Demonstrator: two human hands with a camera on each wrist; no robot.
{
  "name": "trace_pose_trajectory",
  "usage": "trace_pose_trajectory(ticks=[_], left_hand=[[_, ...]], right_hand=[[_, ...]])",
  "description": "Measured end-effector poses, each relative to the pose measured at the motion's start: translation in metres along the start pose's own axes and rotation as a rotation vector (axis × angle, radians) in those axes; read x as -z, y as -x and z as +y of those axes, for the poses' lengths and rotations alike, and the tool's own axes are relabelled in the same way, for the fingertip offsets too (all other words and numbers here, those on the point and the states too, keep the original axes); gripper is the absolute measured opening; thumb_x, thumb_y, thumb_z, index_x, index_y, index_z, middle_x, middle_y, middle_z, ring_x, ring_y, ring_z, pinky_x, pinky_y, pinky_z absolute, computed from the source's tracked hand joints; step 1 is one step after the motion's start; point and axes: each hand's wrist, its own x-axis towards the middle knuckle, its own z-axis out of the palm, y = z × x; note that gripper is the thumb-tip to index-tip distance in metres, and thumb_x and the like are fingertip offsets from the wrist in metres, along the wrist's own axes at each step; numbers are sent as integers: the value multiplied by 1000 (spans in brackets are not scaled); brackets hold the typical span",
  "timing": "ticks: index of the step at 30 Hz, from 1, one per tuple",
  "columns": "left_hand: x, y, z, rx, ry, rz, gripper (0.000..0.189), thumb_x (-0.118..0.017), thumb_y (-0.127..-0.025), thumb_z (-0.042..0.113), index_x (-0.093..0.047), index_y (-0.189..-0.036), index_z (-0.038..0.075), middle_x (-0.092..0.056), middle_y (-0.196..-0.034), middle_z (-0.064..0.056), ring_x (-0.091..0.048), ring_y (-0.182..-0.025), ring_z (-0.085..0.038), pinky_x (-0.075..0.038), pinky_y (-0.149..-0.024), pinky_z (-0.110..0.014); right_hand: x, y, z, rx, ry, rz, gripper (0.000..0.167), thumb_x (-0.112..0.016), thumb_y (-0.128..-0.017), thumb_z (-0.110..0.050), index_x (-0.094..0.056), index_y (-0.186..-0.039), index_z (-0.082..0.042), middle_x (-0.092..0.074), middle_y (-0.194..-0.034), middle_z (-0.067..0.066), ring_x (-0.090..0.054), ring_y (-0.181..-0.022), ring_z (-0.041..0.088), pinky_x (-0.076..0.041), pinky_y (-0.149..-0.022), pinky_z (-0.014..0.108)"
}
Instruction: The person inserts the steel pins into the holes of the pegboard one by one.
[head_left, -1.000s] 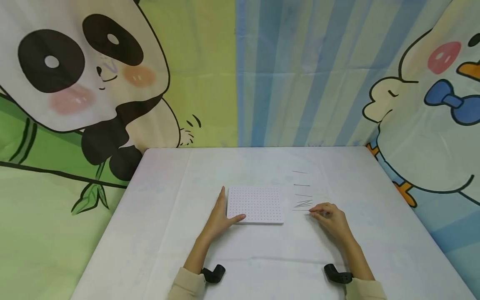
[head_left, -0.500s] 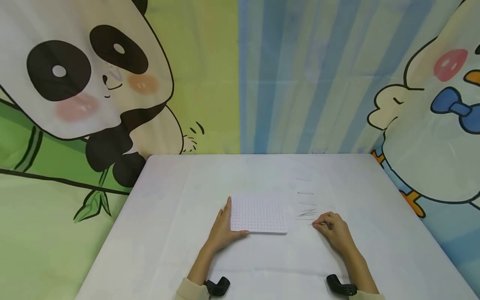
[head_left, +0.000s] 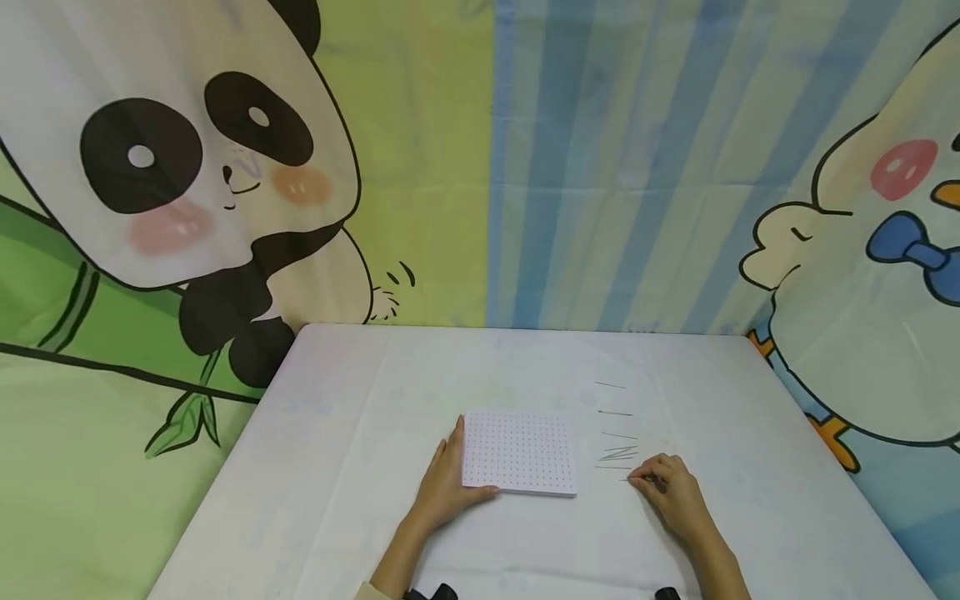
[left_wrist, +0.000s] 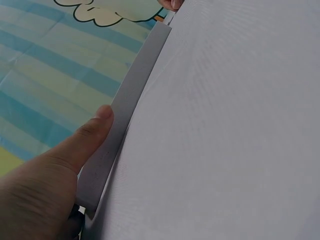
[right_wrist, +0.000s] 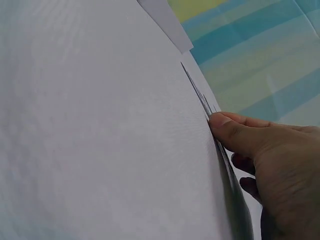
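Note:
A white square board (head_left: 519, 450) dotted with a grid of small dark marks lies flat on the table. My left hand (head_left: 444, 485) spans its near left corner, the thumb along the near edge and the other fingers straight along the left side. To the right of the board, my right hand (head_left: 671, 492) pinches the end of a thin needle (head_left: 623, 480) between thumb and forefinger, low at the tabletop. In the right wrist view thin dark lines (right_wrist: 195, 88) run out past the fingertips; which one is gripped is hard to tell there.
Several more thin needles lie to the right of the board: a crossed bunch (head_left: 618, 454) close to my right hand, and single ones farther back, such as the far needle (head_left: 610, 385). The white table (head_left: 360, 400) ends at a cartoon-printed cloth wall (head_left: 420, 167).
The head view has tilted upward, so everything sits lower in it. My right fingertips have settled onto the nearest needle's right end. The left hand stays at the board's corner.

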Motion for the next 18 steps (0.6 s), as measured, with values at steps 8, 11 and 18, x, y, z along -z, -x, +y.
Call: trace_pose_trajectory(ticks=[8,11,18], left_hand=[[1,1,0,4,-15,8,125,-76,-61,57,-3,-148,5,-21,-150,-12,-23,-136,-29,-12,-112,-41],[-1,0,-2,-6,-22,13,125,-76,-61,58,-4,-148,4,-21,-150,-11,-23,-136,-27,-13,-112,-40],[0,0,-1,-18,-22,1,124,-74,-63,61,-4,-148,4,-22,-150,-10,-23,-136,-24,-11,-112,-38]], right_hand=[[-3,-33,-27,-97,-360,184,9,-63,-87,-8,-64,-95,-3,-64,-87,6,-57,-75,7,-46,-66,12],[-15,-55,-47,-98,-589,239,11,-60,-88,-4,-62,-95,4,-62,-85,16,-61,-72,12,-52,-67,17],[-57,-91,-80,40,-814,277,10,-64,-83,4,-61,-91,10,-62,-80,23,-67,-70,21,-55,-65,26]])
